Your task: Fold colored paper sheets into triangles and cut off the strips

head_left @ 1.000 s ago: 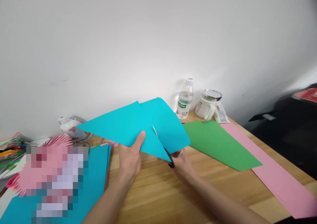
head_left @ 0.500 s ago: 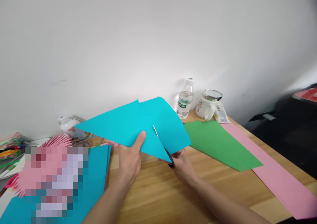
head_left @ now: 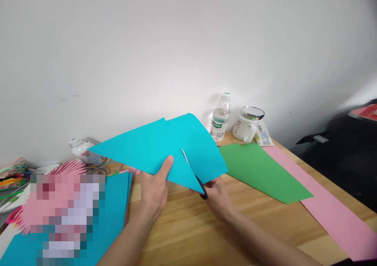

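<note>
My left hand (head_left: 154, 189) grips the lower edge of a bright blue sheet of paper (head_left: 141, 144), thumb on top and fingers hidden beneath. The sheet is held up above the table and comes to a long point at the left. My right hand (head_left: 216, 195) is closed round the handles of a pair of scissors (head_left: 200, 186) with black grips. One slim blade lies over the paper, along a cut running in from the lower right edge; the other blade is hidden under the sheet. Most right-hand fingers are out of sight behind the handle and paper.
On the wooden table (head_left: 182, 230), a green sheet (head_left: 262, 172) and a pink strip (head_left: 332, 215) lie to the right. A water bottle (head_left: 220, 119) and lidded mug (head_left: 246, 126) stand by the wall. Blue sheets (head_left: 113, 203), pink folded paper (head_left: 69, 168) and a white bottle (head_left: 85, 150) are left.
Almost nothing differs. The blue sheet's top edge has risen very slightly; both hands and the scissors keep about the same place.
</note>
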Demonstrator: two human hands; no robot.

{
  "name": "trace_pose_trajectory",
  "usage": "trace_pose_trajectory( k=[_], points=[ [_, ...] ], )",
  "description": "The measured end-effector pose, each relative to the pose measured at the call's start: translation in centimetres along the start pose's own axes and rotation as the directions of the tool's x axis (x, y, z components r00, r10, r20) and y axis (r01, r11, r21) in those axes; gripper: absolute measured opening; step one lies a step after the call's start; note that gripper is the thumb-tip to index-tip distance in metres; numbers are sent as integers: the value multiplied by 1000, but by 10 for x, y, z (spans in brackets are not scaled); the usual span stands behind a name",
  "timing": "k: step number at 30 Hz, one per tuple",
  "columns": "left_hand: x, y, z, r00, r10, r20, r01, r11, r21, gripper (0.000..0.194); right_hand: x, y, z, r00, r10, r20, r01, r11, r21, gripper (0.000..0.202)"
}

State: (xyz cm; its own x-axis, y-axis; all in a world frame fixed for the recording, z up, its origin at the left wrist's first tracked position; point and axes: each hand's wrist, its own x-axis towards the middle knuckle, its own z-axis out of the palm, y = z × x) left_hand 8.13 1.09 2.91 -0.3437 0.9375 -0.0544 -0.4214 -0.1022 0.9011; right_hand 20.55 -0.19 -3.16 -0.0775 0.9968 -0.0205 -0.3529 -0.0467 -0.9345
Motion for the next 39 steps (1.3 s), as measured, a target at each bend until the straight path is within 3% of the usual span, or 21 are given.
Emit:
trace_pose_trajectory(
  k=[17, 23, 29, 39],
  points=[
    [0, 1, 0, 1000, -19, -1, 19, 1000, -3, 77, 0, -1, 1, 999, 41, -19, -42, 997, -58, 20],
    [-6, -4, 5, 998, -62, 24, 62, 998, -6, 83, 5, 4, -2, 999, -38, -21, 39, 998, 47, 49],
    [-8, -8, 7, 998, -61, 1, 61, 998, -1, 78, 4, 1, -4, 998, 5, -58, -3, 1000, 26, 69],
    [-6, -2, 8, 996, -89, -20, 90, 996, 16, 69, 3, 1, -3, 995, 21, -97, -23, 1000, -18, 81]
  ],
)
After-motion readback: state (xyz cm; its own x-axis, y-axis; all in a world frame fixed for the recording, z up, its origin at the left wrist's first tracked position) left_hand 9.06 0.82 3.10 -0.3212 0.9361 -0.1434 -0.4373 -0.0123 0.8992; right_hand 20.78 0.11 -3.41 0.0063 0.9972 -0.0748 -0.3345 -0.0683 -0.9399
